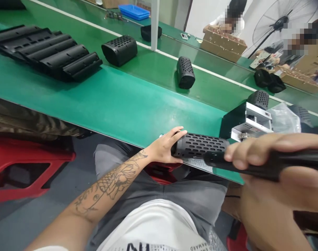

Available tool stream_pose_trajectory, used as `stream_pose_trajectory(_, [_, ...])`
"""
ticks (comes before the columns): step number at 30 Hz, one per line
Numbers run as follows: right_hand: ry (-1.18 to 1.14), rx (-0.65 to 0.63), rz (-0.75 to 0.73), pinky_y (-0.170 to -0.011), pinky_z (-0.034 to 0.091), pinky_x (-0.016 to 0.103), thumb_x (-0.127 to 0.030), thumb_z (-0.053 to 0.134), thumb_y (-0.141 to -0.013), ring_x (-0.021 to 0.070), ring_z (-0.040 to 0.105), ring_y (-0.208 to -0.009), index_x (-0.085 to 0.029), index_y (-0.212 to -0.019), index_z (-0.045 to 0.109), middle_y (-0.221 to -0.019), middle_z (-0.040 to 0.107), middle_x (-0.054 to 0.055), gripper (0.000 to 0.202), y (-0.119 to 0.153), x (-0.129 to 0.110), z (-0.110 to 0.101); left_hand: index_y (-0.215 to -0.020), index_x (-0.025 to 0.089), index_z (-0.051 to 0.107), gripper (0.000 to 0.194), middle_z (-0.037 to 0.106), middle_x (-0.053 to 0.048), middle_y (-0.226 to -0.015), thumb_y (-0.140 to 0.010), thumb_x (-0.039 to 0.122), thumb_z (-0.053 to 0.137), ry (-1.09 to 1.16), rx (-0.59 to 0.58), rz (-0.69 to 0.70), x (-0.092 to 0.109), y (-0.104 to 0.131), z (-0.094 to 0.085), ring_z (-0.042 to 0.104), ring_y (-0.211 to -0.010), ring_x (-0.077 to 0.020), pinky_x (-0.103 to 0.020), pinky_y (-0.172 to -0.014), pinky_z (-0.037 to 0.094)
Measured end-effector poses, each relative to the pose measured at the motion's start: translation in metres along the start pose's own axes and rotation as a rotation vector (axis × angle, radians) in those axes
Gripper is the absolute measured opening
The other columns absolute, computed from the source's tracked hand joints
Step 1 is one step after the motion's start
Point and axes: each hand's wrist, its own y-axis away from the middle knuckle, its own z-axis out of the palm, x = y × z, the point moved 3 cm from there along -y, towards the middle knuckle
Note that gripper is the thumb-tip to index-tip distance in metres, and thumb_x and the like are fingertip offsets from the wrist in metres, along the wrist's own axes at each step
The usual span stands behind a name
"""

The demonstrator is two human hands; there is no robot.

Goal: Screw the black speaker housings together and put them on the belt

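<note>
Shell (204,144) lies along the edge of the desk (148,104), one end clamped for steadiness in the left hand (165,148). The right hand (292,184) wraps its grip round a blurred tool (224,162), perhaps a driver.

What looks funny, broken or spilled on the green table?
Nothing looks spilled or broken. The black covers at the far left overlap in a slanting row, like toppled dominoes, but perhaps someone laid them that way. A clear plastic bag sits crumpled by the black box.
</note>
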Motion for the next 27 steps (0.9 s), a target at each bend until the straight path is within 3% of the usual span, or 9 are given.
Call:
stream_pose_trajectory(2, [-0.063, -0.092, -0.022, -0.057, 0.067, 0.051, -0.038, 0.095, -0.090, 0.0253, 0.071, -0.057, -0.025, -0.106, 0.085, -0.074, 0.074, 0.002, 0.023, 0.000, 0.010, 0.033, -0.187, 0.030, 0.030, 0.131, 0.036, -0.026, -0.190, -0.082, 0.044, 0.106, 0.010, 0.024, 0.007, -0.002, 0.000, 0.004, 0.047, -0.175, -0.0484, -0.063, -0.139, 0.050])
stream_pose_trajectory(5, [-0.073, -0.183, -0.023, -0.060, 0.067, 0.044, -0.039, 0.093, -0.096, 0.0208, 0.071, -0.058, -0.027, -0.112, 0.085, -0.076, 0.075, 0.000, 0.022, -0.003, 0.026, 0.056, -0.186, 0.028, 0.034, 0.125, 0.038, -0.027, -0.189, -0.084, 0.046, 0.105, 0.031, 0.047, 0.031, -0.002, -0.001, 0.006, 0.046, -0.175, -0.0474, -0.062, -0.139, 0.051])
stream_pose_trajectory(9, [-0.035, -0.255, -0.008, -0.069, 0.070, 0.046, -0.033, 0.092, -0.099, 0.0220, 0.075, -0.065, -0.024, -0.114, 0.083, -0.081, 0.078, 0.002, 0.019, -0.004, 0.035, 0.059, -0.184, 0.026, 0.038, 0.116, 0.037, -0.026, -0.190, -0.089, 0.049, 0.101, 0.044, 0.045, 0.039, -0.004, 0.000, 0.010, 0.043, -0.177, -0.0445, -0.060, -0.141, 0.049])
stream_pose_trajectory(18, [-0.150, -0.257, 0.056, -0.061, 0.067, 0.039, -0.030, 0.094, -0.096, 0.0171, 0.072, -0.059, -0.022, -0.106, 0.084, -0.079, 0.076, -0.001, 0.016, -0.002, 0.037, 0.069, -0.182, 0.029, 0.043, 0.114, 0.044, -0.024, -0.186, -0.087, 0.049, 0.102, 0.046, 0.016, -0.031, -0.001, -0.002, 0.010, 0.049, -0.173, -0.0442, -0.058, -0.137, 0.053])
stream_pose_trajectory(23, [-0.143, -0.275, 0.064, -0.063, 0.067, 0.040, -0.028, 0.094, -0.094, 0.0178, 0.073, -0.061, -0.022, -0.107, 0.085, -0.080, 0.077, 0.000, 0.017, 0.000, 0.039, 0.064, -0.183, 0.026, 0.041, 0.111, 0.046, -0.026, -0.182, -0.091, 0.048, 0.099, 0.048, 0.022, 0.004, 0.000, -0.002, 0.011, 0.052, -0.170, -0.0443, -0.058, -0.136, 0.054])
stream_pose_trajectory(27, [-0.151, -0.318, 0.099, -0.064, 0.067, 0.039, -0.028, 0.095, -0.095, 0.0177, 0.073, -0.062, -0.022, -0.108, 0.085, -0.079, 0.077, 0.000, 0.017, -0.002, 0.042, 0.067, -0.183, 0.031, 0.040, 0.114, 0.050, -0.024, -0.178, -0.088, 0.048, 0.100, 0.047, 0.064, 0.032, -0.003, -0.001, 0.014, 0.056, -0.165, -0.0473, -0.063, -0.131, 0.058])
